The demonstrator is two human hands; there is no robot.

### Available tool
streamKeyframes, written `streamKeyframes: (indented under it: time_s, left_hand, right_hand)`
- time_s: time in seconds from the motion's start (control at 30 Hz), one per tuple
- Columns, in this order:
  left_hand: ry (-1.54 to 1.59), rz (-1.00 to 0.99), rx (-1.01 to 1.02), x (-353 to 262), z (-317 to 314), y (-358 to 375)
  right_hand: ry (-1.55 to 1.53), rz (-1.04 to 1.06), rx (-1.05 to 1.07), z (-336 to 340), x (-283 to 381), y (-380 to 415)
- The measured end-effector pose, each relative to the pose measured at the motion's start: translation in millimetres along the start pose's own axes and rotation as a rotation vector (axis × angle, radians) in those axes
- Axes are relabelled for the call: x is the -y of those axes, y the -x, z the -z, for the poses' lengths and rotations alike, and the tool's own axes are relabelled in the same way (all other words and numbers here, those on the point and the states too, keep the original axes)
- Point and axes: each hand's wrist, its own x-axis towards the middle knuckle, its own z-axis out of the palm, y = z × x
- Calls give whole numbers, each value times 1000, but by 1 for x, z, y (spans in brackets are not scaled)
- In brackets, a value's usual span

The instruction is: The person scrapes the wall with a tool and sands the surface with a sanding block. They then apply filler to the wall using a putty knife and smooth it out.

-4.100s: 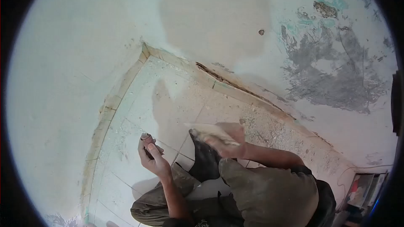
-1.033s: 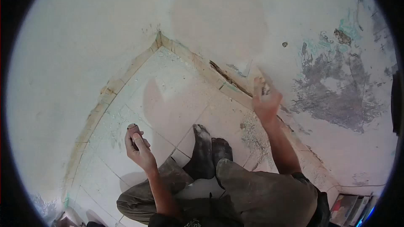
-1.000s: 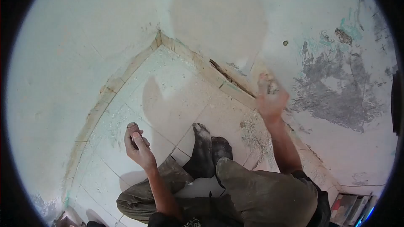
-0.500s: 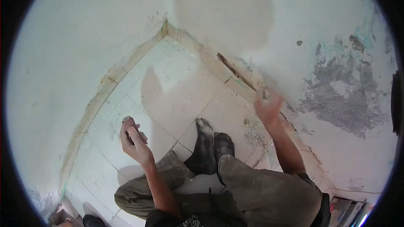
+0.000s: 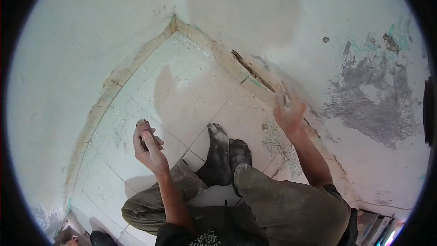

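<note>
My left hand (image 5: 149, 149) is closed around a small brownish roll-like object (image 5: 144, 126), held above the tiled floor in front of my left knee. On the right, my right hand (image 5: 290, 111) reaches to the wall base, at the skirting tiles (image 5: 257, 89). Its fingers are blurred and bent near the top edge of the skirting; whether they hold something cannot be made out. Just beyond its fingertips, a dark open gap (image 5: 249, 69) runs along the top of the skirting.
Crossed legs with dark socks (image 5: 216, 155) fill the lower middle. White walls meet at a corner (image 5: 173, 20) ahead. A grey rough patch (image 5: 373, 100) marks the right wall. Debris (image 5: 277, 143) lies on the floor. Objects stand at the bottom right (image 5: 375, 228); a dark shoe-like shape (image 5: 102, 238) shows bottom left.
The view has shifted slightly. My left hand has turned a little with the object in it. My right hand stays at the skirting, its fingers moved slightly.
</note>
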Motion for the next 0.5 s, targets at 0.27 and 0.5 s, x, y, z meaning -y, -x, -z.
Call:
streamKeyframes:
  time_s: [0.27, 0.5]
  left_hand:
    - [32, 19, 59, 1, -11, 6]
    - [41, 7, 41, -5, -12, 6]
  right_hand:
    - [305, -122, 347, -48, -57, 1]
    - [14, 132, -69, 17, 5, -18]
